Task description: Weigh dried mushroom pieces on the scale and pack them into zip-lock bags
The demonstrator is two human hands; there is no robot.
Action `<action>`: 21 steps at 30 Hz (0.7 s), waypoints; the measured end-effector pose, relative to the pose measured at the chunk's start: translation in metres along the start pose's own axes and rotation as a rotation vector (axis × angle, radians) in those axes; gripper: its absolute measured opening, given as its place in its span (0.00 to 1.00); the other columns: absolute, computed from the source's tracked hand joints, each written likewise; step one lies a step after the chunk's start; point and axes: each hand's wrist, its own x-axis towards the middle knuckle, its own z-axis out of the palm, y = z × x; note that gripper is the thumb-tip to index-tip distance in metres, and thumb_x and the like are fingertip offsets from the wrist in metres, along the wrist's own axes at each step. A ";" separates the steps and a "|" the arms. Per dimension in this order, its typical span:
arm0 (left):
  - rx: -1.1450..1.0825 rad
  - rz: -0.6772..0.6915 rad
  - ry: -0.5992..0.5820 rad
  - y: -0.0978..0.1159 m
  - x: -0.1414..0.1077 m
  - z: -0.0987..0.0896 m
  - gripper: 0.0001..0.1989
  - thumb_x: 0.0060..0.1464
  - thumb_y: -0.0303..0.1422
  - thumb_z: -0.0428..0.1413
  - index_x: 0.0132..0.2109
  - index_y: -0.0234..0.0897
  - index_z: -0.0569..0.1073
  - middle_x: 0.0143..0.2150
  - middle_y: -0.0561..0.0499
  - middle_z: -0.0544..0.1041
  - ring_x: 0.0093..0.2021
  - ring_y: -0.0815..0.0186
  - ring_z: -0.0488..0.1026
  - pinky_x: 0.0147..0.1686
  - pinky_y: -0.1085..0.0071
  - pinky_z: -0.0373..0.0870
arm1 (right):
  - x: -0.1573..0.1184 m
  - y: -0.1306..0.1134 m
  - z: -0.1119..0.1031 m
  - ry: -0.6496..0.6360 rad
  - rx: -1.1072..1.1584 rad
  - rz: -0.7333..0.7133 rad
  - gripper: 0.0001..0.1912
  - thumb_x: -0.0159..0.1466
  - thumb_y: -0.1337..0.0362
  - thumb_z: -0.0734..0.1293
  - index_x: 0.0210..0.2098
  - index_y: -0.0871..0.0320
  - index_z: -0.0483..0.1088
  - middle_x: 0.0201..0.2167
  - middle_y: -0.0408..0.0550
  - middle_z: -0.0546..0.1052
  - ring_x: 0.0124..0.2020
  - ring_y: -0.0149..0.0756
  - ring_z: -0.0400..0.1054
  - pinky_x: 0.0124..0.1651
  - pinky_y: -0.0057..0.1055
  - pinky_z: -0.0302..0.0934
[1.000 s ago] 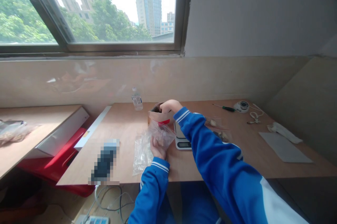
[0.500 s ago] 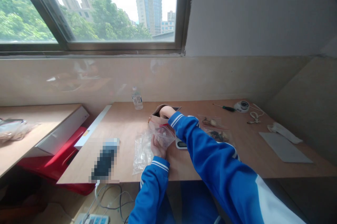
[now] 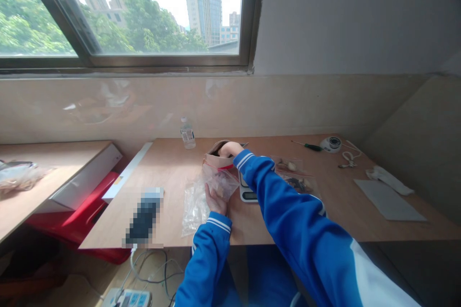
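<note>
My left hand (image 3: 215, 200) holds up a small clear plastic bag (image 3: 221, 181) with a red zip strip, just in front of a brown paper bag (image 3: 213, 158). My right hand (image 3: 227, 149) reaches into the open mouth of that brown bag, fingers hidden inside. A small white digital scale (image 3: 247, 192) sits under my right forearm, mostly covered by the blue sleeve. More clear bags (image 3: 193, 208) lie flat on the wooden table (image 3: 173, 163) by my left wrist.
A small bottle (image 3: 187, 133) stands at the back. Filled clear bags (image 3: 295, 175) lie right of the scale. A screwdriver (image 3: 307, 145), tape roll (image 3: 332, 143), scissors (image 3: 347, 158), grey sheet (image 3: 388, 199) sit at right. A blurred device (image 3: 143, 217) lies at front left.
My right hand went from resting on the brown bag's rim to down inside it. The left hand kept hold of the clear bag, nearly still.
</note>
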 end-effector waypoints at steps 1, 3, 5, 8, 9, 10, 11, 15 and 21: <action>0.007 0.001 -0.005 0.000 0.001 -0.001 0.25 0.56 0.49 0.49 0.49 0.34 0.74 0.50 0.40 0.76 0.56 0.54 0.70 0.54 0.59 0.69 | -0.001 -0.001 -0.001 -0.072 -0.013 0.017 0.11 0.39 0.65 0.77 0.13 0.58 0.71 0.14 0.41 0.73 0.19 0.32 0.68 0.31 0.28 0.66; 0.019 0.000 -0.022 0.000 0.003 -0.003 0.25 0.57 0.49 0.48 0.49 0.34 0.74 0.50 0.41 0.76 0.56 0.54 0.70 0.54 0.59 0.69 | -0.003 -0.004 -0.003 -0.189 -0.038 0.050 0.11 0.37 0.65 0.77 0.13 0.58 0.71 0.13 0.39 0.72 0.17 0.30 0.66 0.29 0.27 0.65; 0.023 0.005 -0.034 -0.001 0.004 -0.004 0.25 0.57 0.50 0.48 0.48 0.34 0.75 0.50 0.42 0.77 0.56 0.54 0.70 0.55 0.60 0.68 | -0.004 -0.007 -0.007 -0.271 -0.056 0.081 0.10 0.36 0.67 0.77 0.14 0.59 0.71 0.14 0.40 0.73 0.16 0.31 0.66 0.27 0.28 0.65; 0.009 0.012 -0.030 -0.001 0.004 -0.003 0.24 0.57 0.49 0.48 0.49 0.34 0.75 0.48 0.42 0.77 0.54 0.55 0.72 0.56 0.59 0.67 | -0.006 -0.012 -0.015 -0.335 -0.074 0.114 0.09 0.38 0.69 0.77 0.14 0.59 0.72 0.14 0.41 0.73 0.17 0.32 0.67 0.28 0.29 0.65; 0.002 0.011 -0.028 -0.001 0.004 -0.003 0.24 0.57 0.48 0.48 0.49 0.35 0.75 0.48 0.42 0.77 0.53 0.55 0.72 0.56 0.59 0.67 | -0.007 -0.013 -0.018 -0.346 -0.081 0.124 0.08 0.40 0.69 0.76 0.15 0.59 0.72 0.15 0.41 0.73 0.18 0.32 0.68 0.30 0.28 0.66; -0.002 0.006 -0.027 -0.001 0.003 -0.003 0.24 0.57 0.48 0.48 0.50 0.35 0.74 0.48 0.42 0.77 0.53 0.55 0.72 0.56 0.58 0.67 | -0.008 -0.015 -0.020 -0.359 -0.090 0.136 0.08 0.41 0.70 0.75 0.15 0.60 0.72 0.15 0.41 0.74 0.19 0.32 0.68 0.31 0.29 0.66; -0.002 0.002 -0.025 -0.001 0.003 -0.002 0.24 0.57 0.48 0.49 0.50 0.35 0.74 0.48 0.42 0.78 0.53 0.55 0.72 0.57 0.57 0.66 | -0.009 -0.017 -0.023 -0.374 -0.099 0.150 0.07 0.41 0.72 0.75 0.15 0.60 0.73 0.16 0.41 0.74 0.21 0.33 0.69 0.33 0.29 0.66; 0.005 -0.014 -0.050 -0.001 0.002 -0.002 0.27 0.57 0.48 0.49 0.56 0.36 0.71 0.49 0.41 0.77 0.55 0.54 0.71 0.59 0.56 0.63 | -0.017 -0.026 -0.032 -0.452 -0.110 0.212 0.06 0.42 0.72 0.74 0.22 0.64 0.76 0.21 0.45 0.77 0.29 0.38 0.73 0.38 0.31 0.67; -0.037 -0.034 -0.053 -0.001 0.004 -0.004 0.24 0.58 0.44 0.50 0.57 0.37 0.71 0.48 0.43 0.78 0.53 0.56 0.73 0.58 0.59 0.64 | -0.026 -0.034 -0.041 -0.477 -0.097 0.238 0.14 0.45 0.67 0.75 0.32 0.64 0.78 0.29 0.49 0.79 0.36 0.44 0.74 0.40 0.31 0.68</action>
